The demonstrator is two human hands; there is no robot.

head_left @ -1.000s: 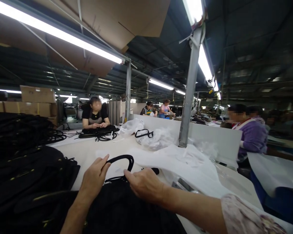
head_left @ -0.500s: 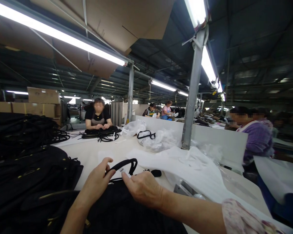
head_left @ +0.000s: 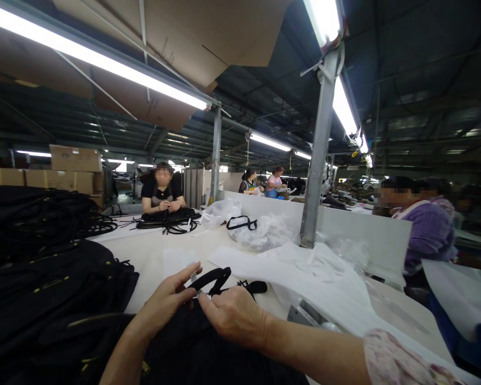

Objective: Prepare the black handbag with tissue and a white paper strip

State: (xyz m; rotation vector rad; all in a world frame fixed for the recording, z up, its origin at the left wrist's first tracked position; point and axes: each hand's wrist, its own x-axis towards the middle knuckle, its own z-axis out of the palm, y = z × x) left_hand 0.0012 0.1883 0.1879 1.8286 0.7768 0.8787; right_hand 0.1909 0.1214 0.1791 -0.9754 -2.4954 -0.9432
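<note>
A black bag (head_left: 192, 347) lies on the white table (head_left: 152, 251) right in front of me, its black handle (head_left: 214, 278) arching up at its far end. My left hand (head_left: 166, 302) pinches the handle's near left part between thumb and fingers. Beside it, my right hand (head_left: 232, 315) has its fingertips closed on the handle's base, where a small pale tag shows. The fingertips of both hands nearly meet.
Stacks of black bags (head_left: 44, 256) fill the left. White wrapping sheets (head_left: 304, 267) and clear plastic bags (head_left: 264, 232) lie to the right by a grey post (head_left: 318, 155) and a white divider (head_left: 356, 224). One person sits across the table, another in purple at right.
Both hands have drawn closer together on the handle, and the handle loop has been pressed flatter and lower. The view has shifted slightly.
</note>
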